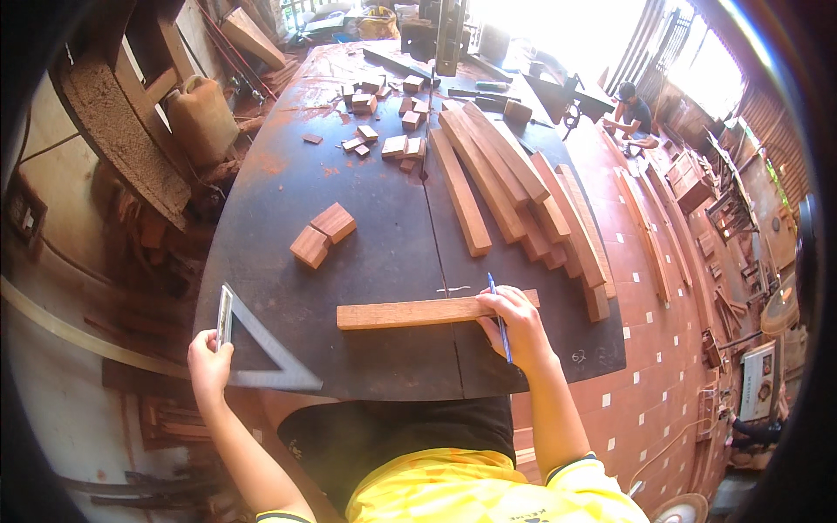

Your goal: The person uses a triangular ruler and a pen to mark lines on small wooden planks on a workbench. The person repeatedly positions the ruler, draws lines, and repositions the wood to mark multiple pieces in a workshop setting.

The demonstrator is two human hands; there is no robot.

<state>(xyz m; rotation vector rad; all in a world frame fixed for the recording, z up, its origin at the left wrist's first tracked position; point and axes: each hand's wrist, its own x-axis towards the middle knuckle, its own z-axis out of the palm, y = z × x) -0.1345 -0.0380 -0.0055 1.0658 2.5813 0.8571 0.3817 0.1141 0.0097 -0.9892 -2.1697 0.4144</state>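
My left hand (210,364) grips the upright edge of a grey triangular set square (269,340) at the near left of the dark table. The square's far corner points right, near the table's front edge. A squared wooden strip (405,315) lies crosswise on the tabletop, to the right of the square and apart from it. On the strip's right end rests my right hand (521,329), its fingers closed round a blue pen (504,340). The pen stands steeply, its lower end toward me. Part of the strip's right end is hidden by the hand.
Two wooden blocks (323,234) sit beyond the strip on the dark table (375,200). Several long wooden strips (501,179) are piled at the right. Small offcuts (394,146) lie farther back, near an upright machine part (449,39). A person (629,118) sits at the far right.
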